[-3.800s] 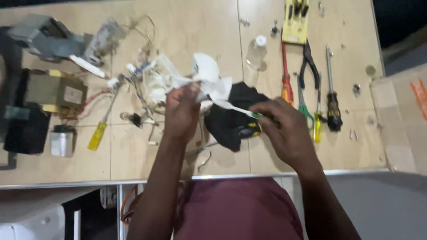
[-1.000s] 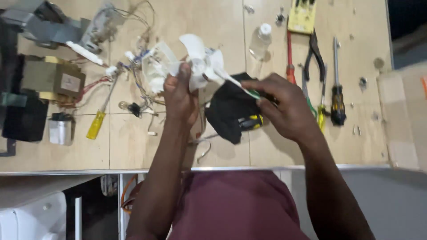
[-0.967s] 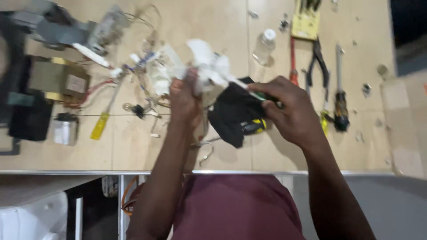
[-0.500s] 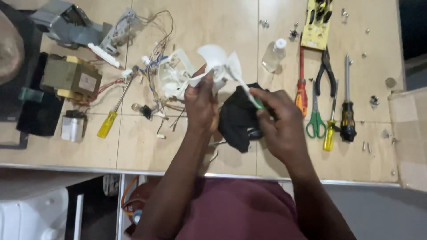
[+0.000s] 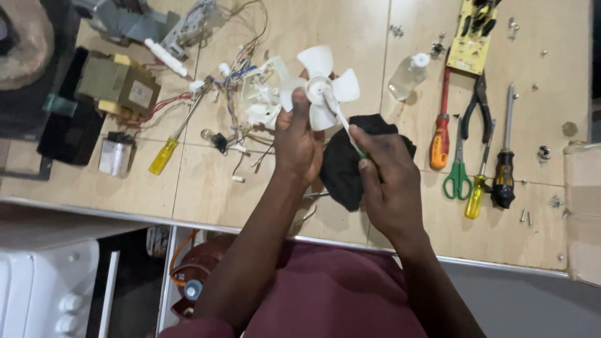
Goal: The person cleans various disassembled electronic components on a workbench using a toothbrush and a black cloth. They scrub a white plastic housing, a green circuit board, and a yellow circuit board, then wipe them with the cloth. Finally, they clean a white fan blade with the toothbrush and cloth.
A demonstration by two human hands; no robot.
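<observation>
White plastic fan impeller (image 5: 318,84) with five rounded blades sits just above the centre of the frame, lifted off the pale plywood workbench (image 5: 206,188). Left hand (image 5: 299,144) grips it from below, fingers closed around the lower blades and hub. Right hand (image 5: 387,178) pinches a slim white brush with a green handle (image 5: 341,122), fingers closed on the handle, the white tip touching the hub.

Judgement on doing the step well — keep the left grip near the hub rather than the blade tips, since thin plastic blades will likely flex or snap under pressure. Short, light strokes from the hub outward should suit; turn the impeller blade by blade so none is skipped.

Black cloth (image 5: 350,163) lies under the hands at centre, handy for wiping. Clear small bottle with a white cap (image 5: 407,76) stands upper right of centre. Right of frame: red-handled screwdriver (image 5: 439,134), green-handled scissors (image 5: 457,175), black pliers (image 5: 481,106). Left of centre — a yellow-handled screwdriver (image 5: 164,153) and a tangle of loose wires (image 5: 235,75), near enough to snag a sleeve.
</observation>
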